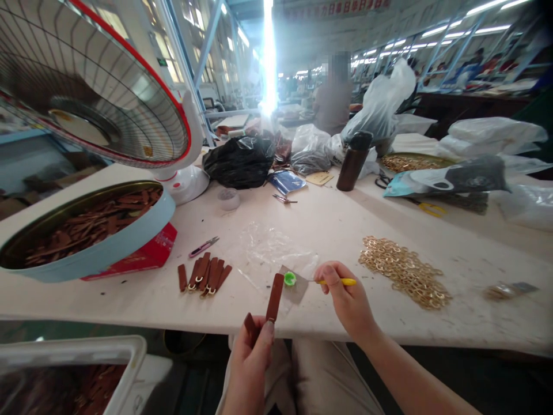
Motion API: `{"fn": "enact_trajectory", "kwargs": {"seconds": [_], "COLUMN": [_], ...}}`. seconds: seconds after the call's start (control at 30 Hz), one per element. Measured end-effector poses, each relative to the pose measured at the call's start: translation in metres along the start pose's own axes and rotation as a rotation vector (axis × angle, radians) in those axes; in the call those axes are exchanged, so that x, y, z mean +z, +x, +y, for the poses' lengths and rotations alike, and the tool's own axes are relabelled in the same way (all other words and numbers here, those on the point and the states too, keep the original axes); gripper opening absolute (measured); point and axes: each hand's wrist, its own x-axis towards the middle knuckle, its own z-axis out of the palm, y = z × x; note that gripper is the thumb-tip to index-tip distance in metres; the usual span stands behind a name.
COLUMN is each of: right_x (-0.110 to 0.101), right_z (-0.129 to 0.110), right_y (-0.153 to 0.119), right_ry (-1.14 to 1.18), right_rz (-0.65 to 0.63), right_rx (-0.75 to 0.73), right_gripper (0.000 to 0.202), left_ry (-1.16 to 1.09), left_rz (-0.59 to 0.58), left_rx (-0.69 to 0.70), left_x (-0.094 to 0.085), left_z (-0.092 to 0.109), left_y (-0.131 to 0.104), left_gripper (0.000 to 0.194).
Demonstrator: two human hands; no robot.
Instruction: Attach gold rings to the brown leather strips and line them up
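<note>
My left hand (253, 351) pinches a brown leather strap (275, 295) near the table's front edge. A second brown end pokes up beside its fingers; whether it belongs to the same strap I cannot tell. My right hand (341, 294) grips a thin yellow-handled tool (348, 282), its fine tip pointing left. Left of that tip, a small green cap (290, 279) with something white in it sits on a greyish flat piece (298, 291). Off to the left lie several leather straps with gold rings (209, 274). Gold metal rings (401, 271) are heaped to the right.
A round tin (164, 210) of leather strips stands left on a red box (159, 248), below a large fan (181, 132). Thread snips (203, 247) lie near the straps. Behind are a black bag (239, 161), a dark bottle (354, 161) and clear film (272, 248). A white bin (140, 346) stands lower left.
</note>
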Motion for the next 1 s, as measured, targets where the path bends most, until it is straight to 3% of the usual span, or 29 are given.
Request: {"fn": "enact_trajectory", "kwargs": {"seconds": [0.27,0.5,0.67,1.0], "right_x": [-0.004,-0.005,-0.004,0.002], "right_z": [-0.027,-0.044,-0.056,-0.051], "right_y": [-0.007,-0.013,-0.034,-0.05], "right_ry": [0.435,0.482,0.539,0.512], "right_rz": [0.109,0.121,0.042,-0.025], "right_rx": [0.053,0.017,0.064,0.123], "right_gripper": [0.031,0.029,0.033,0.036], "left_ry": [-0.006,-0.045,-0.046,-0.025], "left_rz": [-0.066,-0.054,-0.115,-0.205], "left_rx": [-0.026,-0.016,-0.007,-0.036], "left_x": [0.001,0.002,0.003,0.005], "left_z": [-0.001,0.007,0.014,0.021], "left_y": [-0.003,-0.014,-0.022,-0.031], "left_gripper": [0.039,0.038,0.035,0.034]}}
